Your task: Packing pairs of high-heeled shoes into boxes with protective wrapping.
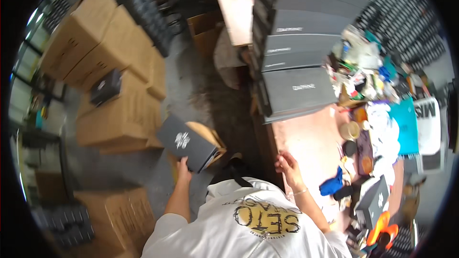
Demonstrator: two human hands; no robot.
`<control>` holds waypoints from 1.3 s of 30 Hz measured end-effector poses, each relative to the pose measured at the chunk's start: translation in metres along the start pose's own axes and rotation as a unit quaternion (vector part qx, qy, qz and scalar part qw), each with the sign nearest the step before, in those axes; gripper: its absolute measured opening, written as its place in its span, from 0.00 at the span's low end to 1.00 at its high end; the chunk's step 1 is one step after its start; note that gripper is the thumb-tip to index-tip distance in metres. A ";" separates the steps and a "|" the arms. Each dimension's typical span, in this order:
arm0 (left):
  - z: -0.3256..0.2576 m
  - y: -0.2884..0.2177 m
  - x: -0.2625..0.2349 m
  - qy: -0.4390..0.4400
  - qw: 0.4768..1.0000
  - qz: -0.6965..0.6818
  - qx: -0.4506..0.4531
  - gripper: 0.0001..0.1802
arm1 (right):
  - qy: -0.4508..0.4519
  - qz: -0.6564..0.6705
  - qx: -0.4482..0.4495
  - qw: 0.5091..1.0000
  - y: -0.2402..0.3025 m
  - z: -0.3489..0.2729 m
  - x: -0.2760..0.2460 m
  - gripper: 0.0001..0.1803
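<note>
My left hand [183, 168] grips the near edge of a flat dark grey box [185, 143] with a white emblem, held over an open cardboard carton [209, 136] on the floor. My right hand [287, 164] rests empty on the near left edge of the pinkish table [311, 143], fingers loosely curled. Several more dark grey boxes [296, 52] are stacked in a long row on the table ahead of it.
Brown cartons [110, 67] are piled at the left, one dark grey box [106, 86] lying on them. Another carton [117, 215] sits lower left. The table's right side holds cluttered tools, tape rolls, a blue cloth [332, 185], an orange tool [382, 227] and a turquoise sheet [405, 124].
</note>
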State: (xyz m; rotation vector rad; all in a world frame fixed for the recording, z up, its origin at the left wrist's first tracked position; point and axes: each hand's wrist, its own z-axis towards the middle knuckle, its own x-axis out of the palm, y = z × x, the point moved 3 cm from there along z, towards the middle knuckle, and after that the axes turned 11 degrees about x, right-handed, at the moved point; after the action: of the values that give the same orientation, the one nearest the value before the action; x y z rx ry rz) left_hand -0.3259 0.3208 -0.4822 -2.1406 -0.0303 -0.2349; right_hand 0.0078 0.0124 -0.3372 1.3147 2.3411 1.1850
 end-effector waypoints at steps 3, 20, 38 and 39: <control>0.041 0.015 -0.018 -0.187 0.839 0.430 0.276 0.35 | -0.124 0.121 -0.044 0.984 0.028 0.027 -0.015 0.35; -0.112 -0.040 0.405 0.664 0.669 0.311 0.118 0.36 | -0.203 0.293 -0.090 0.930 0.007 0.011 -0.059 0.40; -0.158 0.091 0.395 0.694 0.597 0.400 0.036 0.38 | -0.611 -0.256 0.036 0.748 -0.089 -0.086 -0.263 0.21; -0.156 0.093 0.397 0.687 0.608 0.397 0.023 0.38 | -0.585 -0.256 -0.025 0.769 -0.073 -0.097 -0.249 0.20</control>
State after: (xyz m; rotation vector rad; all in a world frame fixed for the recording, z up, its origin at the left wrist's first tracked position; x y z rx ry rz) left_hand 0.0492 0.1125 -0.4045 -1.1892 1.7137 -1.2189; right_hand 0.0564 -0.2572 -0.3753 0.8426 1.4807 0.0940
